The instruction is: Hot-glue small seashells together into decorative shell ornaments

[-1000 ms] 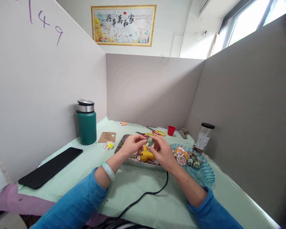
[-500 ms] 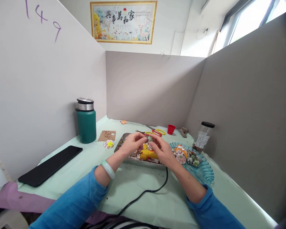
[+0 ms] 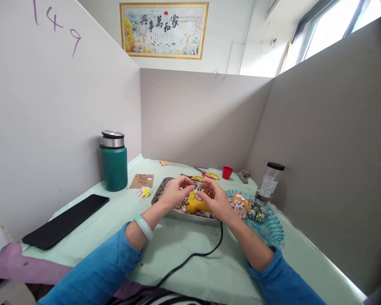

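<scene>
My left hand point(image 3: 175, 192) and my right hand point(image 3: 216, 198) meet above a metal tray point(image 3: 161, 191), fingers pinched together on a small green painted shell point(image 3: 198, 186). A yellow glue gun point(image 3: 197, 206) lies in the tray just under my hands, with its black cord point(image 3: 197, 254) running toward me. Loose shells fill the tray around it. A pale bangle sits on my left wrist, and both sleeves are blue.
A blue glass plate point(image 3: 271, 231) with painted shells is at the right. Behind are scissors point(image 3: 206, 175), a red cup point(image 3: 227, 172) and a clear jar point(image 3: 269, 183). On the left stand a green flask point(image 3: 114, 161), a card tag point(image 3: 142, 181), a shell point(image 3: 144, 192) and a black phone point(image 3: 66, 220).
My hands have drawn closer together over the tray, and the green shell is more covered by my fingers than a second ago. The view tilted slightly.
</scene>
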The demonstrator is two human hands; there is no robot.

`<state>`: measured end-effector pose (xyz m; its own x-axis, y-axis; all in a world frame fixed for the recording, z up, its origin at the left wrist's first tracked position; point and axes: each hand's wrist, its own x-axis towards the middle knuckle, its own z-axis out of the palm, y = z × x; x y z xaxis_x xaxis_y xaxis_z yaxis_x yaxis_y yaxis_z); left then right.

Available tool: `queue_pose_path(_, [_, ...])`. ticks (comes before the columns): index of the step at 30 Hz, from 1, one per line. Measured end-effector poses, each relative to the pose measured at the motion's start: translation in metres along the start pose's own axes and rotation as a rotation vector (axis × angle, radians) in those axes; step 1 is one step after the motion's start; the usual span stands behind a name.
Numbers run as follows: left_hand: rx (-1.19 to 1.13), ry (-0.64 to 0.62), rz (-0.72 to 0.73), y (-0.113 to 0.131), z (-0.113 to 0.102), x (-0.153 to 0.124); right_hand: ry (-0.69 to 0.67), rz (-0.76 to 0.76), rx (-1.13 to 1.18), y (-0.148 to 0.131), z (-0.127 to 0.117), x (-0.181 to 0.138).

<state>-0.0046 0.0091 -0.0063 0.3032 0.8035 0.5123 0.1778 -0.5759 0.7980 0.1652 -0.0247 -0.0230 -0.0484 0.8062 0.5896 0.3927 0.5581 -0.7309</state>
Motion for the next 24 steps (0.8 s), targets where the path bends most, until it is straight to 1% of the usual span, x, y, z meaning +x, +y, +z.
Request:
queue_pose_path(4, [0.125, -0.004, 0.041, -0.0020, -0.0004, 0.0001, -0.023, -0.013, -0.062, -0.0066, -0.0009, -0.0021])
queue_pose_path(7, [0.224, -0.002, 0.100, 0.0004, -0.0012, -0.0007, -0.034, -0.024, -0.105, -0.0091, -0.0013, -0.0028])
queue_pose_path(12, [0.406, 0.021, 0.247, 0.0056, -0.0049, -0.0019, -0.012, -0.113, -0.161, -0.0050, 0.0000, -0.0023])
queue_pose_path(15, [0.452, 0.027, 0.277, 0.0062, -0.0068, -0.0017, -0.004, -0.156, -0.204, -0.0027, 0.0001, -0.0017])
queue_pose_path(17, [0.450, 0.027, 0.276, 0.0058, -0.0073, -0.0011, -0.005, -0.170, -0.218, -0.0017, 0.0000, -0.0014])
queue_pose_path(19, [0.419, 0.025, 0.245, 0.0047, -0.0072, 0.0000, -0.012, -0.180, -0.224, -0.0008, 0.0000, -0.0013])
queue_pose_path(24, [0.212, -0.038, 0.040, -0.0014, -0.0047, 0.0027, -0.015, -0.200, -0.254, 0.0004, 0.0000, -0.0022])
